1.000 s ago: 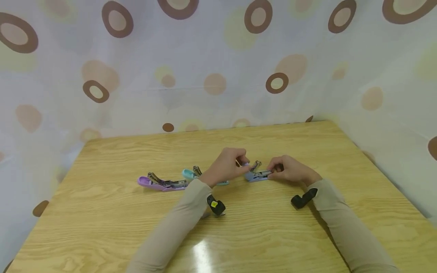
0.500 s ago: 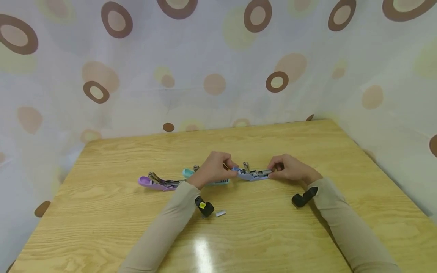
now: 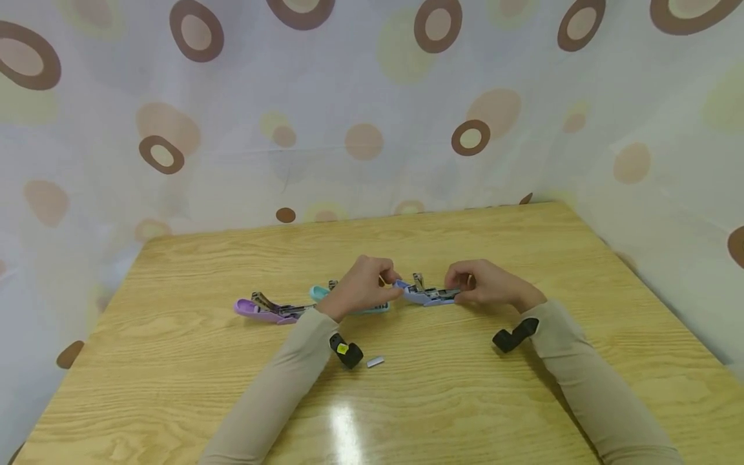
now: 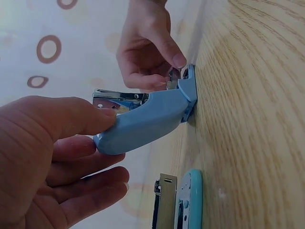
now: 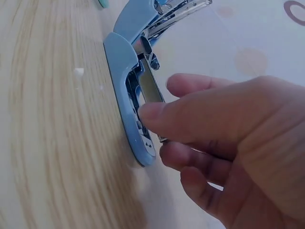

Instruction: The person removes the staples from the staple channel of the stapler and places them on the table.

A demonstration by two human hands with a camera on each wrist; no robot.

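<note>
A light-blue stapler (image 3: 416, 296), folded open, rests on the wooden table between both hands. My left hand (image 3: 363, 284) pinches the end of its raised top cover (image 4: 143, 125), thumb on one side and fingers on the other. At the opposite end, my right hand (image 3: 494, 284) pinches the metal staple channel (image 5: 151, 88) above the blue base (image 5: 120, 59) between thumb and fingers. The left wrist view also shows my right hand (image 4: 145, 38) behind the stapler. Whether staples lie inside the channel I cannot tell.
An opened purple stapler (image 3: 256, 310) lies on the left. A teal stapler (image 3: 319, 294), also open, is partly hidden behind my left hand. Nearer the front lies a small strip of staples (image 3: 375, 361). A patterned curtain (image 3: 325, 174) hangs behind the table.
My left hand has moved left, drawing the blue stapler's cover back and lower. My right hand has shifted slightly at the channel. The staple strip has come into view from behind the left wrist.
</note>
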